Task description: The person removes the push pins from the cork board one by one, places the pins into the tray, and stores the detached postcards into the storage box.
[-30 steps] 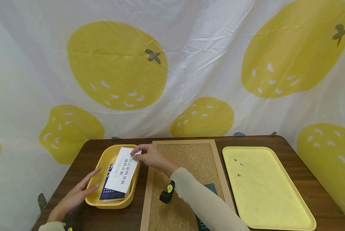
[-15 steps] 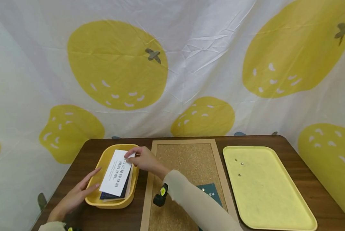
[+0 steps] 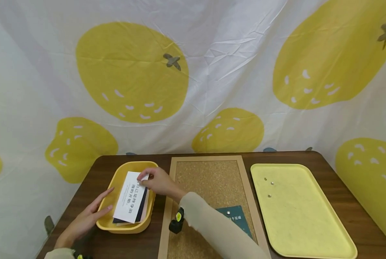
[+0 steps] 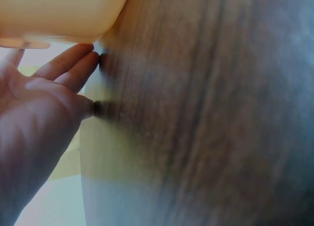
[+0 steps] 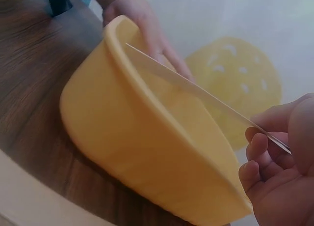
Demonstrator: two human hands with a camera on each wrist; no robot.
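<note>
A white card [image 3: 128, 198] with dark printed characters slopes over the yellow plastic basket [image 3: 106, 227]. At the card's upper right corner my right hand [image 3: 159, 181] pinches it between thumb and fingers; the right wrist view shows the card [image 5: 196, 91] edge-on, its far end down inside the rim. Beneath it in the basket lies a dark blue card [image 3: 141, 210], mostly covered, with paler cards under that. Straight fingers of my left hand [image 3: 87, 217] touch the basket's left rim, some of them reaching over it. Outside the wall, the left wrist view shows other fingers [image 4: 78, 71] near the table.
A wood-framed cork board [image 3: 206, 180] lies right of the basket, with a dark green card [image 3: 235, 216] pinned near its lower right, partly behind my right sleeve. Farther right is a pale yellow tray [image 3: 303, 216] holding a few small metallic pins [image 3: 272, 183]. A lemon-print cloth [image 3: 196, 72] hangs behind.
My right hand has moved the white card left and down, lower over the basket, covering more of the dark blue card. The left hand stays at the rim.
</note>
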